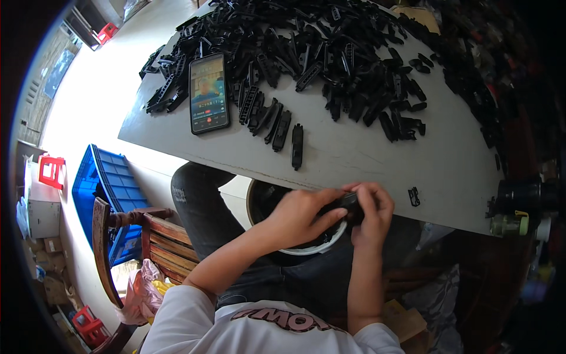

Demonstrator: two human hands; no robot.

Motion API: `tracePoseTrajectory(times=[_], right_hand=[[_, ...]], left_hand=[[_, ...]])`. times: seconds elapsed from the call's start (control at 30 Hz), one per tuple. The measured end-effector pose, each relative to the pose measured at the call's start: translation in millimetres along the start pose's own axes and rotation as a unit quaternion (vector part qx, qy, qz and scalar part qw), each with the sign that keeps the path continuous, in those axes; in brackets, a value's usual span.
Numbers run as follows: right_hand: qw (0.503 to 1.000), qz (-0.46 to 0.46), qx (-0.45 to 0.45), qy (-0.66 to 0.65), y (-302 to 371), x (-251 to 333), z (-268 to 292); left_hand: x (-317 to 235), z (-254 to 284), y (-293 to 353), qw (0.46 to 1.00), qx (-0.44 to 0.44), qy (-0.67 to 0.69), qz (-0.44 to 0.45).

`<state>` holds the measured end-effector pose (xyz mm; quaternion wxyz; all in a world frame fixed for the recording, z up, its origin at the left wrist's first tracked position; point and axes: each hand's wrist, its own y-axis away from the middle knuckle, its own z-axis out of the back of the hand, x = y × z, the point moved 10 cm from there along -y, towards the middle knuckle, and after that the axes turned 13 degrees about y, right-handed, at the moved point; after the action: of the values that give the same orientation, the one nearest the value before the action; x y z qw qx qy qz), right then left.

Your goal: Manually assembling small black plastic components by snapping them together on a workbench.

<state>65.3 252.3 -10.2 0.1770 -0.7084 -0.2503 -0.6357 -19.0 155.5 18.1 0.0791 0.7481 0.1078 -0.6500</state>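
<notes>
**Pinched over the bucket [326, 245]: one black part [352, 206]**

Clock face centred on the hands, with 12 toward the far side of the table [348, 162]. Clamped on the black part from 9 o'clock by thumb and fingers of the left hand [303, 215], and from 3 o'clock by bent fingers of the right hand [371, 215]. Held just off the near table edge, largely covered by fingers; impossible to tell its full shape.

Likely to slip if squeezed unevenly, then to drop into the bucket at 8 o'clock and be lost among other dark pieces. Perhaps liable to crack or bend under too hard a thumb. At 2:30, near the table edge, a small loose clip [414, 196]: easily knocked off by a swinging right wrist. At 10:30, touching the heap [295, 41], a phone [208, 94]: could be scratched or buried by sliding pieces.

No brand to make out. Small text on the phone screen, too fine to read reliably; big pinkish letters across the shirt [289, 318] at 7 o'clock, partly bent by folds.
</notes>
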Motion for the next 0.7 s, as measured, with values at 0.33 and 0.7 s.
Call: tracePoseTrajectory(times=[0.33, 0.7], right_hand=[[0.671, 0.253, -0.115, 0.687, -112, 84, -1], [0.905, 0.211, 0.028, 0.369, -66, 68, 3]], left_hand=[[-30, 45, -30, 0.722, -0.217, -0.650, -0.094], [15, 57, 2, 0.976, -0.140, -0.081, 0.148]])
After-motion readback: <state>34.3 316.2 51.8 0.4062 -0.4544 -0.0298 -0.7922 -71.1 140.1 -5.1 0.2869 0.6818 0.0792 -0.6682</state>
